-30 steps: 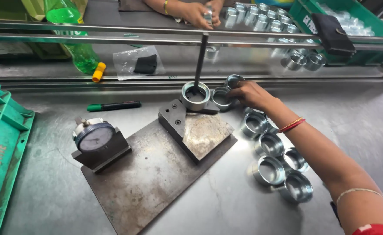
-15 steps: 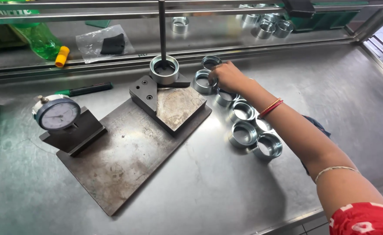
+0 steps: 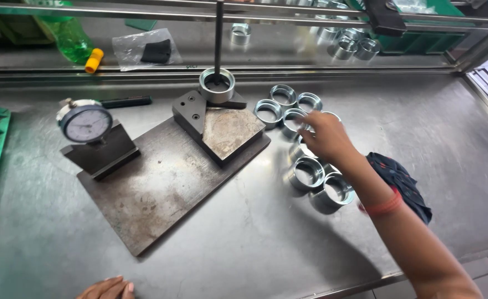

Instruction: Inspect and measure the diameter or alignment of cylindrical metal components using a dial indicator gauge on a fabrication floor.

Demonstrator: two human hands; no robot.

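Reaching right of centre, the right hand [image 3: 324,135] hovers over clustered metal rings [image 3: 305,138] on the steel surface [image 3: 288,243], fingers loosely curled, pinching nothing visible; left hand [image 3: 106,288] rests at bottom edge, fingers together.

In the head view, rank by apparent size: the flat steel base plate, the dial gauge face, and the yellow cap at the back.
1. Steel base plate, clearly largest.
2. Dial gauge face.
3. Yellow cap, smallest, though it lies farther from the camera, so it may look smaller than it is.
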